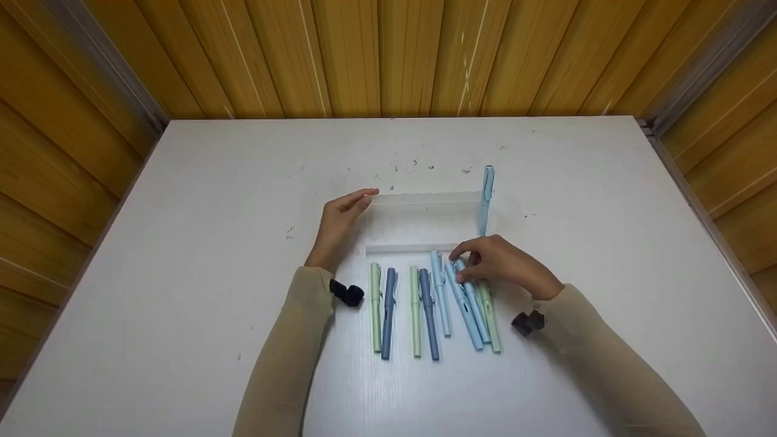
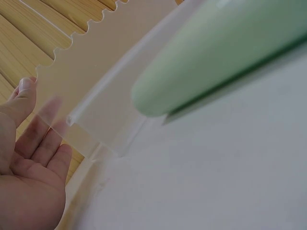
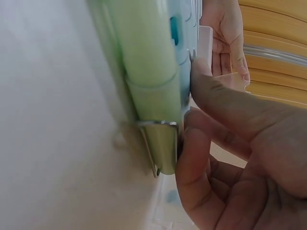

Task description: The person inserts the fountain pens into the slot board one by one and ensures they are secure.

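so the left hand [image 1: 341, 221] has thumb and fingers pinching one end of the clear plastic rack with a wavy top edge [image 1: 425, 221], which sits on the white tabletop [image 1: 182, 273] just beyond the pens. right hand [image 1: 502, 261] looks to be pinching one of the two crowded light-blue capped pens [image 1: 466, 315] near its clip end, can't tell which one. a light-green capped pen [image 1: 493, 331] lies right up against them, so i reckon a sloppy lift could snag its metal clip and drag it along. also, the upright light-blue pen [image 1: 486, 200] at the rack's right end could topple if a knuckle bumps it or the rack gets tugged.
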{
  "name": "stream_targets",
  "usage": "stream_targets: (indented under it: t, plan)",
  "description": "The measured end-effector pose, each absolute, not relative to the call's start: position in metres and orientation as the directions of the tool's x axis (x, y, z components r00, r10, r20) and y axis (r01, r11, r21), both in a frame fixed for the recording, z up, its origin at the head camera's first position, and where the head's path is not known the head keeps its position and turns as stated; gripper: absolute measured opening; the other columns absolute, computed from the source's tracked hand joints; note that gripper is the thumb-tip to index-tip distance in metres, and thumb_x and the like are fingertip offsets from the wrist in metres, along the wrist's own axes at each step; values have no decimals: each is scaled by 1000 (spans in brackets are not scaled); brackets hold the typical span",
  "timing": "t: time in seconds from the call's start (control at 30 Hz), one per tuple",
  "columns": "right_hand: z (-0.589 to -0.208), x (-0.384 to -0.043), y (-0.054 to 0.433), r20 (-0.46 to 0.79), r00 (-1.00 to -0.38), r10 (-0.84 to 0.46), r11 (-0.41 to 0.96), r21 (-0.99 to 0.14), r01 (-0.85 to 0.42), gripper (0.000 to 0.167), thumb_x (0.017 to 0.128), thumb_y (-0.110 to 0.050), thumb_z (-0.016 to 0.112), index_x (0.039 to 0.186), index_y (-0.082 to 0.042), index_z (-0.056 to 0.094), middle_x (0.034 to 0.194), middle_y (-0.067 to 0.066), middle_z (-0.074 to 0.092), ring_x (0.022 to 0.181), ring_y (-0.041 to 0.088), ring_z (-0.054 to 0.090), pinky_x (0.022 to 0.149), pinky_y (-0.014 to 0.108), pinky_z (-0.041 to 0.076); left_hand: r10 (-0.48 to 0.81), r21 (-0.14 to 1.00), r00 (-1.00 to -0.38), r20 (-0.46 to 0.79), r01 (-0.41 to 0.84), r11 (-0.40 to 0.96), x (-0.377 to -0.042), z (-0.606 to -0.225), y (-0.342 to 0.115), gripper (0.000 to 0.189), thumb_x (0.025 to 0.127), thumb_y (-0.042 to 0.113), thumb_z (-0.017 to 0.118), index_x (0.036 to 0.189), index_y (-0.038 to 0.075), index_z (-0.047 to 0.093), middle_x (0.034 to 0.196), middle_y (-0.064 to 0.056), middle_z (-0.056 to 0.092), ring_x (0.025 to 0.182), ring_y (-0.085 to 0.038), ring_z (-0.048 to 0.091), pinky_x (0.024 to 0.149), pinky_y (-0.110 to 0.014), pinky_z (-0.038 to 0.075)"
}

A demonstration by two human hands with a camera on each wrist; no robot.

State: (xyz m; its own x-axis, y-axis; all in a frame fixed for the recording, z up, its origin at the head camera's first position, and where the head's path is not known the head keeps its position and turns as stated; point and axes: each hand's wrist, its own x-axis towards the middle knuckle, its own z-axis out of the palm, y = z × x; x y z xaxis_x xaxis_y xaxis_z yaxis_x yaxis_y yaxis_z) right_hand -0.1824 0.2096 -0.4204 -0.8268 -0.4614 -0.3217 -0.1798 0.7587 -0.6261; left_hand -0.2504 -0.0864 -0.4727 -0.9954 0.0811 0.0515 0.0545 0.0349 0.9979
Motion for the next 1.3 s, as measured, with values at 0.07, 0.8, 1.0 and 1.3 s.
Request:
stream_targets:
  t: [0.07, 0.8, 1.0, 1.3]
  plan:
    - [-421, -184, 210, -333, -825, -456, 762, -625, -169, 36, 81, -19, 78, 114, -9, 68, 80, 5, 66, 70, 13, 57, 66, 26, 46, 78, 998, -995, 56, 59, 33, -251, -473, -86, 27, 93, 31, 64, 115, 17, 71, 124, 2, 67, 125, -10, 54, 110, -30, 39]
    - [-423, -189, 220, -345, -836, -426, 725, -684, -88, 35, 82, -21, 76, 114, -13, 65, 81, 5, 63, 70, 16, 58, 63, 27, 48, 75, 997, -995, 62, 65, 40, -251, -474, -85, 25, 92, 30, 64, 114, 19, 72, 123, 5, 67, 125, -8, 54, 109, -29, 39]
    - [-422, -189, 222, -299, -854, -425, 706, -700, -106, 37, 82, -22, 76, 115, -12, 64, 84, 5, 63, 75, 17, 57, 66, 27, 47, 63, 997, -997, 51, 55, 53, -252, -474, -85, 26, 92, 31, 64, 113, 19, 72, 123, 4, 67, 125, -8, 54, 110, -29, 39]
    - [-421, -187, 223, -250, -871, -422, 684, -719, -125, 40, 81, -24, 78, 117, -12, 65, 89, 7, 66, 82, 19, 58, 73, 27, 48, 58, 996, -997, 58, 62, 66, -251, -473, -86, 29, 91, 34, 64, 114, 19, 72, 123, 4, 67, 126, -9, 53, 110, -30, 38]
